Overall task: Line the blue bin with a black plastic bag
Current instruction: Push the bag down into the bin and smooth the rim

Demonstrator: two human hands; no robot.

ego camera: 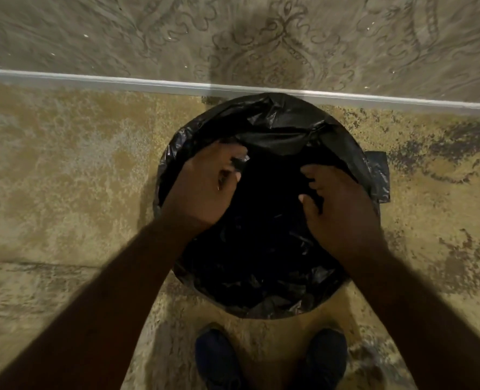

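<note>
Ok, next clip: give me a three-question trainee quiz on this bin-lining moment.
1. True or false: the black bag already drapes over the bin's rim.
2. Which hand pinches bag plastic at the far-left rim: A) left hand B) right hand?
3. What lies below the bin in the picture?

Key: 1 true; 2 A; 3 the person's dark shoes.
</note>
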